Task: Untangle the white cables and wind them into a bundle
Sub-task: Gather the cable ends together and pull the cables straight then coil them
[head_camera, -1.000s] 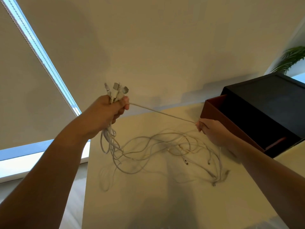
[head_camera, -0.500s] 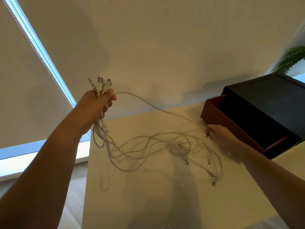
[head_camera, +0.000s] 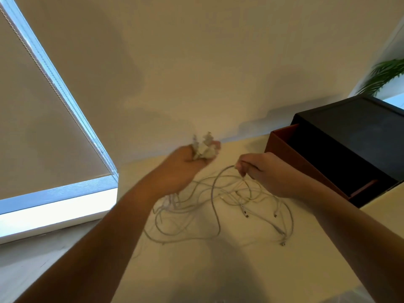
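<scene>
Several white cables (head_camera: pixel 215 206) lie in a loose tangle on the cream table (head_camera: pixel 196 270), their small plugs spread toward the right. My left hand (head_camera: pixel 185 165) grips a bunch of cable ends, whose white plugs (head_camera: pixel 203 147) stick up above my fist; this hand is motion-blurred. My right hand (head_camera: pixel 264 171) pinches one cable near its top loop, just right of the left hand. Strands hang from both hands down into the tangle.
An open dark box (head_camera: pixel 341 149) with a brown wall stands on the table at the right, close behind my right hand. A window with a roller blind (head_camera: pixel 43 119) is at the left. A green plant (head_camera: pixel 387 75) shows at far right.
My left hand has dropped and moved right, toward the table centre, with the plug bunch. My right hand rose slightly and shifted left, so the stretched cable now hangs slack in a loop.
</scene>
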Demonstrator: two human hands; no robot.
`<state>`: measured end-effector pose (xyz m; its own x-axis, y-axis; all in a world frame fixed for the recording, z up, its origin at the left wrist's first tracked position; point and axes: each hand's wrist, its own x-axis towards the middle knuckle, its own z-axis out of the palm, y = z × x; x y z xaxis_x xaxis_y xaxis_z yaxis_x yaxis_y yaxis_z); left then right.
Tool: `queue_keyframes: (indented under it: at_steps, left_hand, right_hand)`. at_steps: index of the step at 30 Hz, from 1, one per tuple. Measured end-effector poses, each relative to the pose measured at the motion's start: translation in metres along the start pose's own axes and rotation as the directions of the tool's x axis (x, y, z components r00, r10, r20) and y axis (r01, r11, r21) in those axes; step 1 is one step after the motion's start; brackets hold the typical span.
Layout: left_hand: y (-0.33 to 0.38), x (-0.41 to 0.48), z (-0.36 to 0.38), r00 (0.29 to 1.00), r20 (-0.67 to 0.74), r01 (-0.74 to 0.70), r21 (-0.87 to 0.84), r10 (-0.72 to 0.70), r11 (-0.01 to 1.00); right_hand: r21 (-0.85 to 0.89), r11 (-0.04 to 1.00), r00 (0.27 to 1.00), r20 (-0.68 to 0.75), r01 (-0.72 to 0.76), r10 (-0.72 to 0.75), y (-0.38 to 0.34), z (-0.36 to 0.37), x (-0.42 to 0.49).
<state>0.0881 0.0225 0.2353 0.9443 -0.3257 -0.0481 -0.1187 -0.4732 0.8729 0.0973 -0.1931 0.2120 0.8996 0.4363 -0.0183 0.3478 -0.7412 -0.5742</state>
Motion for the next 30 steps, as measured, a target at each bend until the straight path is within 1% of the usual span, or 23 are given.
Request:
queue_keyframes:
  at_steps: [1,2,3,5,6,8,10,13,14,17,20,24,28,30]
  left_hand:
    - [0.004,0.000,0.009,0.997,0.070,0.012,-0.009,-0.011,1.000]
    - [0.003,0.002,0.012,0.994,0.101,0.030,-0.007,-0.029,1.000]
    - [0.002,0.003,0.014,0.994,0.095,0.050,-0.017,-0.048,0.999]
    - [-0.002,0.006,0.010,0.996,0.029,0.083,-0.032,-0.082,0.996]
    - [-0.005,0.008,0.006,0.996,-0.008,0.091,-0.008,-0.091,0.996]
    - [-0.009,0.009,-0.006,0.993,-0.080,0.087,0.035,-0.084,0.996]
    - [-0.009,0.006,-0.018,0.988,-0.144,0.064,0.041,-0.057,0.997]
    - [-0.008,0.002,-0.038,0.979,-0.203,0.055,0.101,-0.034,0.993]
    - [-0.008,0.002,-0.045,0.977,-0.210,0.059,0.127,-0.031,0.990]
    - [-0.008,0.000,-0.060,0.976,-0.216,0.071,0.185,-0.030,0.980]
    - [-0.010,-0.001,-0.061,0.981,-0.191,0.083,0.224,-0.040,0.971]
    - [-0.013,0.000,-0.059,0.978,-0.205,0.085,0.219,-0.039,0.972]
    - [-0.015,0.000,-0.056,0.982,-0.173,0.109,0.208,-0.073,0.972]
    - [-0.015,0.001,-0.057,0.979,-0.193,0.097,0.202,-0.057,0.975]
  right_hand:
    - [0.014,0.999,0.999,-0.018,0.035,-0.034,-0.008,-0.001,0.003]
    - [0.031,0.998,0.997,-0.044,0.059,-0.057,-0.014,-0.002,0.005]
    - [0.040,0.997,0.995,-0.065,0.073,-0.070,-0.018,-0.003,0.007]
    - [0.029,0.997,0.994,-0.080,0.077,-0.075,-0.019,-0.003,0.008]
    - [0.014,0.997,0.995,-0.074,0.070,-0.068,-0.016,-0.002,0.008]
    - [-0.011,0.999,0.997,-0.067,0.040,-0.041,-0.006,0.001,0.005]
    - [-0.021,1.000,0.997,-0.077,-0.010,0.008,0.006,0.003,0.002]
    - [-0.027,0.989,0.988,-0.058,-0.145,0.143,0.027,0.007,0.001]
    - [-0.025,0.984,0.984,-0.051,-0.175,0.173,0.034,0.009,0.000]
    - [-0.016,0.980,0.980,-0.034,-0.196,0.195,0.057,0.016,0.001]
    - [-0.072,0.974,0.977,-0.039,-0.213,0.211,0.070,0.021,0.003]
    - [-0.106,0.965,0.970,-0.066,-0.238,0.232,0.082,0.028,0.005]
    - [-0.185,0.930,0.947,-0.107,-0.317,0.302,0.083,0.027,0.008]
    - [-0.169,0.926,0.940,-0.114,-0.337,0.321,0.087,0.028,0.009]
